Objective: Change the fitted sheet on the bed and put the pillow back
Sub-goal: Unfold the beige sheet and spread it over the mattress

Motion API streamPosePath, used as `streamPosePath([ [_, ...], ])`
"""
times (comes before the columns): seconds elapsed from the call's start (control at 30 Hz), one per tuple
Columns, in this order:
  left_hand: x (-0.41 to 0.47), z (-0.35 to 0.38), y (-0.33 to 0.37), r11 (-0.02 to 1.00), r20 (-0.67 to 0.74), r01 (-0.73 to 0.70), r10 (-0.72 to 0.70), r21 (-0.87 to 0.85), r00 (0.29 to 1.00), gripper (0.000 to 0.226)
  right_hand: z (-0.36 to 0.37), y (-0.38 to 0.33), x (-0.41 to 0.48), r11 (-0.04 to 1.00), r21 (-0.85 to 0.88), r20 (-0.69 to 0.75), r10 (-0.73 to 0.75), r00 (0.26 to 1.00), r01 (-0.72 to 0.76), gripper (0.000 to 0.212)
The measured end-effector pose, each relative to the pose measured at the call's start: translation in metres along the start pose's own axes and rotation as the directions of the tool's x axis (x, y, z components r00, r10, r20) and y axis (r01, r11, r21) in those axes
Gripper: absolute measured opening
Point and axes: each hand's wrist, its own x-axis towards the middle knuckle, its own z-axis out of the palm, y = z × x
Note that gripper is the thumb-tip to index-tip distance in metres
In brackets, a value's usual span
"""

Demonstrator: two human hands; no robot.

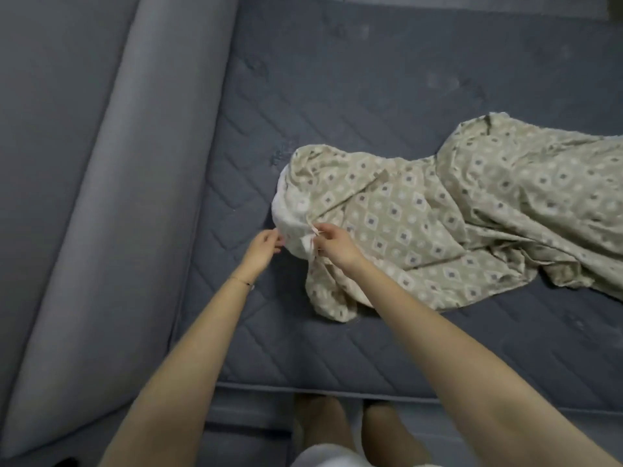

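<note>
Beige fitted sheet (pixel 438 214), printed with small grey and white diamonds, is lying bunched and creased across the right half of a bare grey quilted mattress (pixel 337 96), its bulk trailing off toward the right edge of view. Its near-left corner is folding up and showing a white underside, and this corner is sitting right at both sets of fingertips. Right hand (pixel 337 246) is lying over the cloth, thumb and forefinger pinching a small pale tab or gathered bit of hem at that corner, with the remaining fingers curling loosely beneath. Left hand (pixel 264 246) is hovering on the bare-mattress side, fingers bent, tips meeting the white edge; whether they are actually gripping the fabric cannot be told. Both hands are sitting close together, with only the upturned corner between them. Thin bracelet (pixel 241 281) is showing on the left wrist. Grey padded bed frame (pixel 101 197) is running along the mattress on the left. Bare legs (pixel 354 429) are standing just beside the near mattress edge.
</note>
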Motion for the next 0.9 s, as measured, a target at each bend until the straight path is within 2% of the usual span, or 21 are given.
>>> streamPosePath([
  [0.07,-0.005,0.023,-0.031,0.978,0.003,0.155,-0.156,-0.137,0.988,0.048,0.002,0.016,0.013,0.997,0.062,0.077,0.035,0.996,-0.039,0.036],
  [0.13,-0.004,0.044,-0.068,0.947,-0.022,0.232,-0.243,-0.222,0.97,0.053,0.001,0.044,0.031,0.996,-0.084,0.059,0.009,0.998,-0.004,0.035],
  [0.2,0.001,0.064,-0.111,0.93,-0.084,0.249,-0.281,-0.272,0.956,0.05,-0.003,0.075,0.044,0.971,-0.236,0.013,-0.045,0.999,0.046,0.032],
  [0.3,0.01,0.093,-0.164,0.911,-0.188,0.297,-0.357,-0.285,0.915,0.05,-0.008,0.121,0.06,0.933,-0.356,0.039,-0.043,0.998,0.055,0.03],
  [0.4,0.024,0.126,-0.202,0.853,-0.117,0.405,-0.462,-0.329,0.879,0.064,-0.008,0.16,0.072,0.912,-0.401,0.069,-0.061,0.996,0.084,0.031],
  [0.47,0.035,0.147,-0.222,0.846,-0.098,0.424,-0.476,-0.324,0.874,0.066,-0.006,0.18,0.079,0.902,-0.42,0.084,-0.074,0.994,0.102,0.032],
  [0.53,0.049,0.167,-0.239,0.907,-0.232,0.36,-0.407,-0.22,0.883,0.052,-0.003,0.197,0.087,0.878,-0.46,0.088,-0.102,0.991,0.131,0.033],
  [0.6,0.063,0.187,-0.248,0.963,-0.406,0.269,-0.255,-0.024,0.878,0.028,-0.002,0.211,0.095,0.855,-0.49,0.079,-0.15,0.986,0.169,0.036],
  [0.67,0.074,0.203,-0.247,0.981,-0.482,0.185,-0.132,0.063,0.866,0.016,0.0,0.223,0.102,0.839,-0.51,0.061,-0.188,0.98,0.192,0.035],
  [0.73,0.073,0.207,-0.236,0.991,-0.526,0.042,-0.102,-0.125,0.845,0.014,0.005,0.231,0.108,0.821,-0.532,0.046,-0.219,0.975,0.209,0.031],
  [0.8,0.063,0.198,-0.226,0.935,-0.556,-0.04,-0.174,-0.351,0.813,0.008,0.012,0.237,0.112,0.812,-0.54,0.054,-0.23,0.972,0.222,0.03],
  [0.9,0.041,0.161,-0.234,0.878,-0.673,-0.113,-0.268,-0.465,0.69,0.013,0.033,0.24,0.114,0.802,-0.548,0.099,-0.218,0.971,0.236,0.033],
])
